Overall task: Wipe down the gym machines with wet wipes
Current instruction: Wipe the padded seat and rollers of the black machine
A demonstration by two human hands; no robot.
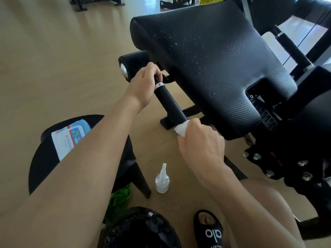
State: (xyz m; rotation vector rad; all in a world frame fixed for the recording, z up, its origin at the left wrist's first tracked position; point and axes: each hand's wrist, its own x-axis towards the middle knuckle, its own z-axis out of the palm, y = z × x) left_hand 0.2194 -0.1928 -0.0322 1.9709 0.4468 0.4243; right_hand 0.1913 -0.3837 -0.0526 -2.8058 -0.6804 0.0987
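White wet wipe (181,129) clenched in the right hand (200,140) rubs the machine's black handle (169,102); left hand (145,83) grips its top, steadying it.

Pale wood-look floor (53,59), black stool (44,158), bright daylight from far windows (152,2).

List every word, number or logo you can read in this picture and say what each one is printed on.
"75": in yellow on the blue panel of the wipes pack lying on the black stool; the smaller print around it is too blurred to read.
"alo": in white on the strap of the black slipper, seen upside down; the line beneath it is cut off at the frame edge.
Spray bottle: no label visible.
Padded seat: no text visible.
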